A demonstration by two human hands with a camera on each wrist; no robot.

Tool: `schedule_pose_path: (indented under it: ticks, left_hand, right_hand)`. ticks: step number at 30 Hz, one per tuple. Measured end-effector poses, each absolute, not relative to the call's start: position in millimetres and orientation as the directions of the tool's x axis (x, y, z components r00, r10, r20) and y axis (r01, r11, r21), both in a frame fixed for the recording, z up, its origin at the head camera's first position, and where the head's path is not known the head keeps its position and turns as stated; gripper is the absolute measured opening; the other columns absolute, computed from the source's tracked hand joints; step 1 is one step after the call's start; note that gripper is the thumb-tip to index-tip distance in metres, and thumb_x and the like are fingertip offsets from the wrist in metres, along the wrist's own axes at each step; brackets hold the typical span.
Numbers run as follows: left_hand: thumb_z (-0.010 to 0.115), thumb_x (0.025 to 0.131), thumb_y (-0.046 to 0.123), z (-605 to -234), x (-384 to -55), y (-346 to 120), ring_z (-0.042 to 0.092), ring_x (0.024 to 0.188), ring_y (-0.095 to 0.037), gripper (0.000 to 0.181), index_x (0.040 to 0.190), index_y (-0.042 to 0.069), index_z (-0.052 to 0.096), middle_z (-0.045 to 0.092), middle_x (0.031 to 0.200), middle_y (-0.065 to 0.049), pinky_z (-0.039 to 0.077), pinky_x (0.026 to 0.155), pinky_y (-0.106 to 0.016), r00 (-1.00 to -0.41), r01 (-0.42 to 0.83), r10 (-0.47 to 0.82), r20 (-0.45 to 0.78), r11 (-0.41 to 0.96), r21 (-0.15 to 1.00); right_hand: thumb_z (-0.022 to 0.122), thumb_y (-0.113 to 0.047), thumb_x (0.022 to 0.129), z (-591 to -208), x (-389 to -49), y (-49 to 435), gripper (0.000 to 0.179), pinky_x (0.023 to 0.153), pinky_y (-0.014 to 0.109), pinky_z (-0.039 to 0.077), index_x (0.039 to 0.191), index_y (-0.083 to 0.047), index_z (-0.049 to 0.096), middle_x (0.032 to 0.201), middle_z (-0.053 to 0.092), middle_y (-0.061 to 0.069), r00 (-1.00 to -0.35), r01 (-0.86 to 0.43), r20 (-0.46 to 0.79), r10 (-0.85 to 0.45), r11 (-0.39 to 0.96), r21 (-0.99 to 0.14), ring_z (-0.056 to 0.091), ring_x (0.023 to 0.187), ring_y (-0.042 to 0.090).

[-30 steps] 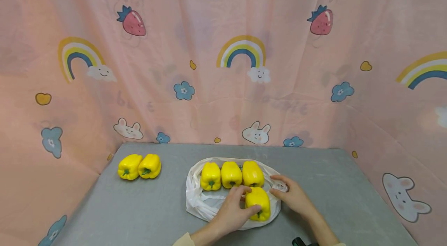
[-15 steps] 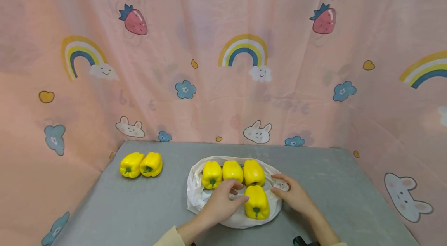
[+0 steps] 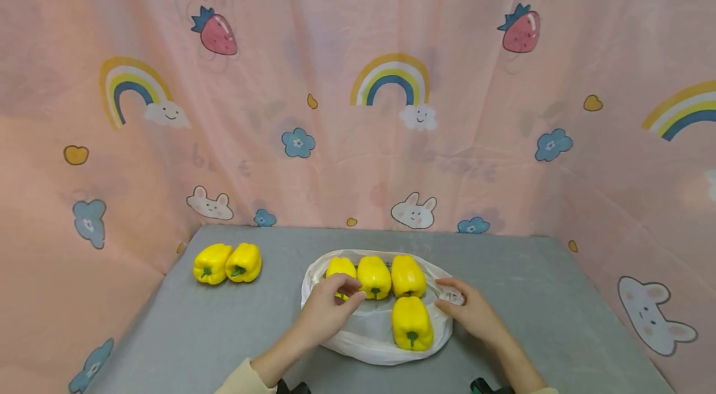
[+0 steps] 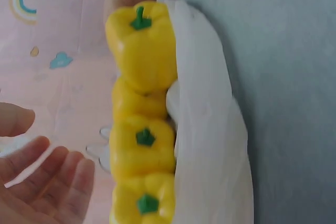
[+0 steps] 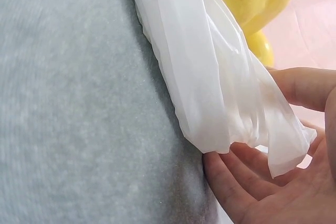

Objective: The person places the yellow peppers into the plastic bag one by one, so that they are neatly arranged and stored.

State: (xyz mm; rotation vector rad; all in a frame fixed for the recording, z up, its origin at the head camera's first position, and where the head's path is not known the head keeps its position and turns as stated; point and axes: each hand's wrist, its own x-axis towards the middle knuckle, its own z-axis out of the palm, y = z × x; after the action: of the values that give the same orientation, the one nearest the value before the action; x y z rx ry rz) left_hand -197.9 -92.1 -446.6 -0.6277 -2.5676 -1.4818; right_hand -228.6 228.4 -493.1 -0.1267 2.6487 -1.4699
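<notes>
A white plastic bag (image 3: 363,350) lies with its mouth spread on the grey table. Inside are a back row of three yellow bell peppers (image 3: 374,276) and one yellow bell pepper (image 3: 412,322) at the front right, its green stem toward me. My left hand (image 3: 324,313) hovers over the bag's left part, fingers loosely bent, holding nothing; it partly covers the leftmost pepper in the head view. On the right side, my right hand (image 3: 474,313) holds the bag's edge (image 5: 247,124), thumb on the inside and fingers on the outside.
Two more yellow bell peppers (image 3: 228,263) lie side by side at the table's back left. A pink patterned cloth (image 3: 358,164) hangs behind and along the sides of the grey table (image 3: 179,332).
My left hand has let go of the front pepper and moved left, away from it. That pepper stays in the bag. My right hand keeps its place at the bag's right edge.
</notes>
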Motion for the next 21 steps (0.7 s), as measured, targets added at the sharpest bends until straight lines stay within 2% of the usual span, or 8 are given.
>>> schedule_pose_path:
  ticks: [7,13,21]
  left_hand:
    - [0.071,0.097,0.019,-441,-203,-120,0.063,0.092,-0.014,0.014,0.108,0.01,0.071,0.067,0.1,0.005,0.056,0.076,-0.027,-0.909,0.415,0.238,0.342,0.442,0.795]
    - [0.072,0.096,0.013,-438,-208,-145,0.063,0.093,-0.015,0.013,0.109,0.009,0.072,0.067,0.1,0.006,0.056,0.078,-0.026,-0.913,0.404,0.148,0.381,0.475,0.782]
    - [0.072,0.096,0.014,-433,-219,-176,0.066,0.094,-0.019,0.014,0.108,0.005,0.072,0.07,0.1,0.0,0.057,0.077,-0.028,-0.901,0.397,0.052,0.431,0.502,0.768]
  right_hand:
    - [0.071,-0.023,0.097,-493,-229,228,0.051,0.115,0.07,0.022,0.141,-0.002,0.056,0.15,0.048,0.024,-0.989,-0.026,-0.054,-0.137,0.521,-0.853,0.03,0.145,0.048]
    - [0.071,-0.025,0.096,-493,-229,227,0.052,0.114,0.07,0.024,0.141,-0.002,0.057,0.149,0.049,0.023,-0.99,-0.021,-0.059,-0.131,0.541,-0.841,0.033,0.144,0.047]
    - [0.07,-0.023,0.097,-493,-229,228,0.051,0.114,0.07,0.023,0.141,-0.002,0.057,0.149,0.048,0.024,-0.989,-0.026,-0.057,-0.136,0.537,-0.844,0.032,0.145,0.048]
